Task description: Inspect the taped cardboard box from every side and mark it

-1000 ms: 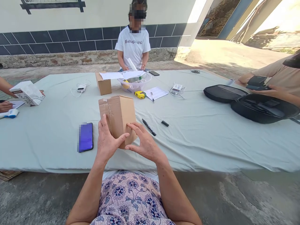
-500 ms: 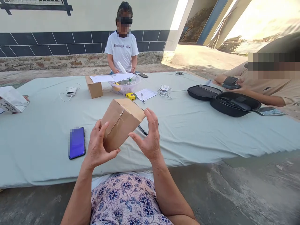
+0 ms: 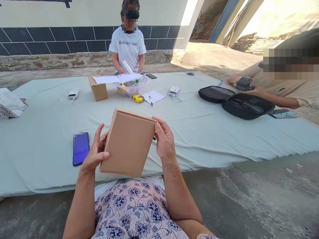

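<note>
Left hand (image 3: 96,154) (head view): closed on the left edge of the cardboard box (image 3: 128,142); thumb is laid over the front face near the lower left, fingers are spread up the side.
Right hand (image 3: 164,141): clamped on the box's upper right corner, thumb on the front edge, fingers wrapped behind.
Box position: held clear of the table (image 3: 211,139), centre of frame, above the near table edge and the lap; tilted a little, top leaning right.
Progress, as judged: box is lifted and turned so that one broad face is presented to the camera; no flap is seen raised on that face. Whether the other faces are sealed cannot be told.
Box look: plain brown card, flat and clean on the shown face, no label, print or tape visible there; corners sharp, no dents noted.
Nearby, left: phone (image 3: 81,148) with a blue screen lies flat on the cloth, just beside the left hand.
Far side, upper centre: second small box (image 3: 99,90), clear bowl (image 3: 131,87), yellow tape measure (image 3: 138,98) and a sheet of paper (image 3: 154,96) are set before a seated person in a white shirt (image 3: 128,46).
Right of frame: open black case (image 3: 239,103) lies before another person, whose hand holds a dark device (image 3: 244,83).
</note>
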{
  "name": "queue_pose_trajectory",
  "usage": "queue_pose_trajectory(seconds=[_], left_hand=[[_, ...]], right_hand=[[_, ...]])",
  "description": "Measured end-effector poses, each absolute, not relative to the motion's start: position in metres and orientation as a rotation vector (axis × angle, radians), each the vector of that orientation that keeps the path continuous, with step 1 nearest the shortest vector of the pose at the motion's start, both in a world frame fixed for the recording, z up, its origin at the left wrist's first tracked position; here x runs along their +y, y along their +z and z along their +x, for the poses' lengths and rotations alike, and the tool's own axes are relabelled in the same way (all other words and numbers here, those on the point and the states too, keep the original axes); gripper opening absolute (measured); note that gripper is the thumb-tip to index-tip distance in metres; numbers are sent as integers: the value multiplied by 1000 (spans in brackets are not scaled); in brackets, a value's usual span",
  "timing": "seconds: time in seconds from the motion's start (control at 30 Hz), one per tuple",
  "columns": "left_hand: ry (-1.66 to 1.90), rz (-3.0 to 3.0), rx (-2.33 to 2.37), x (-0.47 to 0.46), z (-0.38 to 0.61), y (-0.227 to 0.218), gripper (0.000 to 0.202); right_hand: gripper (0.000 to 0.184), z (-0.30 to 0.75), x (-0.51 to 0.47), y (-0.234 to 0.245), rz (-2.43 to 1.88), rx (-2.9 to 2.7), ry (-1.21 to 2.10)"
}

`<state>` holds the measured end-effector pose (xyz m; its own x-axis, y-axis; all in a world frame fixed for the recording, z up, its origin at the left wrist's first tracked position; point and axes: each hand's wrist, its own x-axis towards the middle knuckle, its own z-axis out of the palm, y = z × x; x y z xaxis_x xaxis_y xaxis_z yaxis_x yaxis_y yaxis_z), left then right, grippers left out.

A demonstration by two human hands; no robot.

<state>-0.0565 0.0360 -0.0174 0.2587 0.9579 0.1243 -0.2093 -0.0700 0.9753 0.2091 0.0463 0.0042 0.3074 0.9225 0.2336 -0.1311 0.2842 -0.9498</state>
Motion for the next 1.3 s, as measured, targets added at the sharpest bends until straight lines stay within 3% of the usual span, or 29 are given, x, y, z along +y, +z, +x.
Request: queue_pose_trajectory(seconds=[0.23, 0.43, 0.7, 1.0, 1.1, 1.3], left_hand=[[1219, 899, 784, 35, -36, -10, 114], [1389, 801, 780, 38, -25, -6, 91], [1584, 680, 828, 43, -22, -4, 67], [1601, 506, 854, 46, -18, -4, 45], [1596, 457, 841, 46, -9, -5, 40], [1612, 422, 901, 44, 8, -11, 48]], right_hand=[[62, 210, 51, -6, -1030, -1070, 857], [85, 206, 50, -12, -978, -1154, 1019], [74, 204, 48, -18, -987, -1318, 1117], [59, 201, 43, -16, -959, -1449, 979], [72, 191, 38, -13, -1049, -1488, 791], [120, 169, 33, -16, -1233, -1565, 435]])
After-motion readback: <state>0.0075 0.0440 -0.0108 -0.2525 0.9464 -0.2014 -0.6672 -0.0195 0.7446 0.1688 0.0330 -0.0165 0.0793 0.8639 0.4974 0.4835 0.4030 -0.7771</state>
